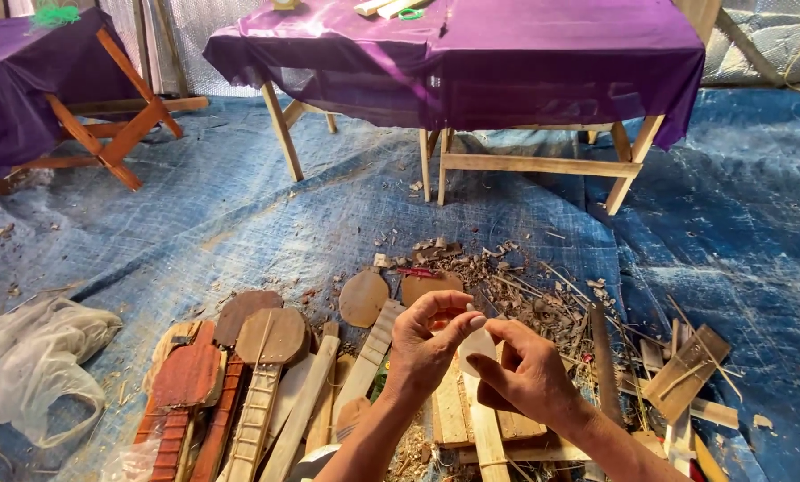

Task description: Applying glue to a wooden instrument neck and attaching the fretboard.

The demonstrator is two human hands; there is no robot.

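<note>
Hands: left hand [429, 344] and right hand [527, 370] together pinch a pale disc [477, 346].
Below disc: slats [471, 419], shavings [507, 277], saw [604, 361].
Left of disc: small guitars [239, 384].
Risk: disc likely thin; hard pinching could snap it.

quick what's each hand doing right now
Left hand: fingers closed on the top of a small pale wooden piece.
Right hand: pinching the same piece from the side.

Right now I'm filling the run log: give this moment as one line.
left hand: holds pale wood piece | right hand: holds it too | below: wooden slats, blue tarp
</note>
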